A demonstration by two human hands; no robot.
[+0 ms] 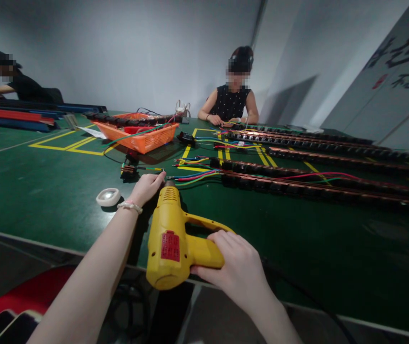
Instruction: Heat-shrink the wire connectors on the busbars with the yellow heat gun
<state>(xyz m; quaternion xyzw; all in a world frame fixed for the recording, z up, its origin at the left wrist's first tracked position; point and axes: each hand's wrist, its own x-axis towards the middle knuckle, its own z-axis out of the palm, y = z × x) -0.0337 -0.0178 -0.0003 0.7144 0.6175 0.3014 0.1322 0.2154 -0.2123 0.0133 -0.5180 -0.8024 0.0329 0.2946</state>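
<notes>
My right hand (238,260) is wrapped round the handle of a yellow heat gun (168,234) with a red label on its body. The gun's nozzle points away from me, close to the fingertips of my left hand (146,187). Those fingers are pinched on wires (156,169) where a yellow-green lead meets several coloured wires (199,177) from the right. At the lead's other end lies a small black and copper part (129,171). The coloured wires run into a long black strip with copper bars (283,188). The exact pinch point is partly hidden by fingers and nozzle.
A white roll of tape (108,197) lies left of my left wrist. Beyond it stands an orange basket (150,139) holding strips and wires. More long strips (333,143) stretch to the right on the green table (57,191). Two people sit beyond, one opposite, one far left.
</notes>
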